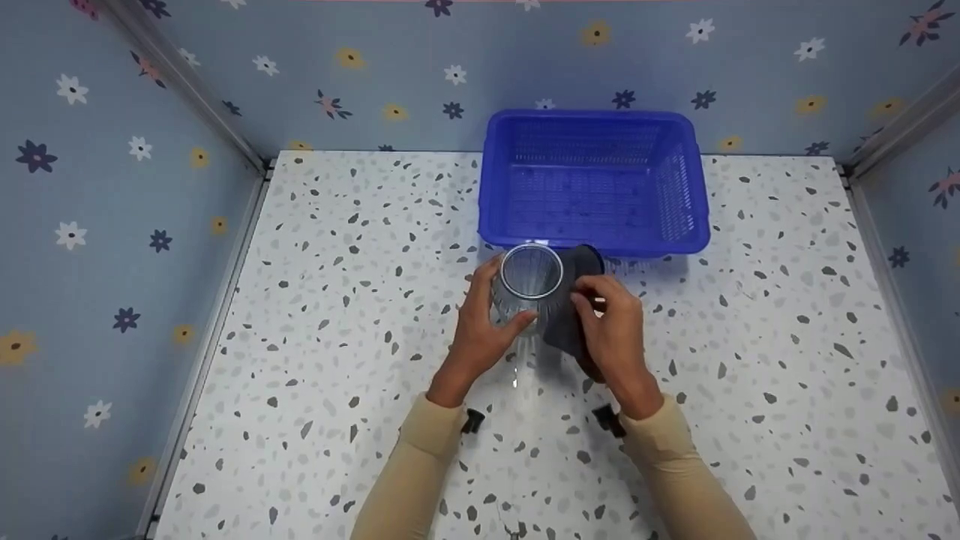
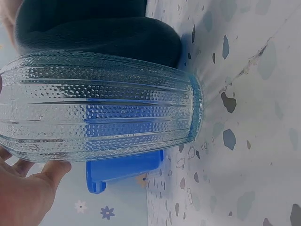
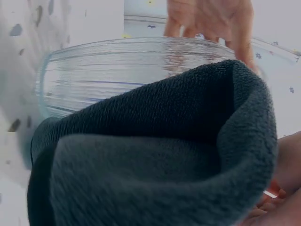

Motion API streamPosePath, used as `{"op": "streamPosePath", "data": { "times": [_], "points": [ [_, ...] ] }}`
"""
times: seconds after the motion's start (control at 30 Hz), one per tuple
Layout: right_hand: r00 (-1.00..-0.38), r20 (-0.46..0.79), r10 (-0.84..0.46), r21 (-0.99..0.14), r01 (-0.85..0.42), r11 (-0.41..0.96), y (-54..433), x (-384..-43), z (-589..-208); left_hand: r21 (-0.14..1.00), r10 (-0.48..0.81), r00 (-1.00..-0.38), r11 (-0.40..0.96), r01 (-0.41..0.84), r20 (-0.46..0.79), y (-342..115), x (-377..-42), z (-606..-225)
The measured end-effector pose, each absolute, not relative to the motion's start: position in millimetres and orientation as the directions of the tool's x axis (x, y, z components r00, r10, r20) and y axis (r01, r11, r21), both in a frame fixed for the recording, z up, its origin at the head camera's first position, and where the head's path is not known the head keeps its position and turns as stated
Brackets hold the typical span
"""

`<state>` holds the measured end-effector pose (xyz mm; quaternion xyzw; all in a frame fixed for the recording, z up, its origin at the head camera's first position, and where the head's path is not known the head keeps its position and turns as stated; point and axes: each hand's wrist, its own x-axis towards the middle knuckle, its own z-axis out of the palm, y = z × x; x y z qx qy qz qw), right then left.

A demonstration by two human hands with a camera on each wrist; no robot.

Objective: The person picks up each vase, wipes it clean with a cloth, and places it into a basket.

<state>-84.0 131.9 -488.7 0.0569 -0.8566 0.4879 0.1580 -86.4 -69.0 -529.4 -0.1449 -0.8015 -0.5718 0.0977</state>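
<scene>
A clear ribbed glass vase point(image 1: 531, 281) stands upright on the table, its body textured with small bumps in the left wrist view point(image 2: 108, 108). My left hand point(image 1: 484, 326) grips it near the top, thumb on the near side and fingers round the left. A dark grey cloth point(image 1: 566, 319) hangs folded along the vase's right side. My right hand point(image 1: 616, 322) pinches this cloth between thumb and fingers. Folds of the cloth point(image 3: 155, 174) cover part of the vase in the right wrist view and hide some of my right fingers.
A blue plastic basket point(image 1: 592, 247) with slotted walls sits just behind the vase, near the back wall. The speckled white table point(image 1: 337, 315) spreads to both sides. Flower-patterned panels point(image 1: 97, 262) enclose the left, back and right.
</scene>
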Motion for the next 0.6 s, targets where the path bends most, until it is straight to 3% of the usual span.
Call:
{"op": "streamPosePath", "data": {
  "times": [0.6],
  "points": [
    [-0.980, 0.201, 0.005, -0.798, -0.161, 0.581, 131.4, -86.9, -552.6, 0.888, 0.127, -0.935, 0.293, 0.355, 0.332, -68.9, -87.8, -531.1]
  ]
}}
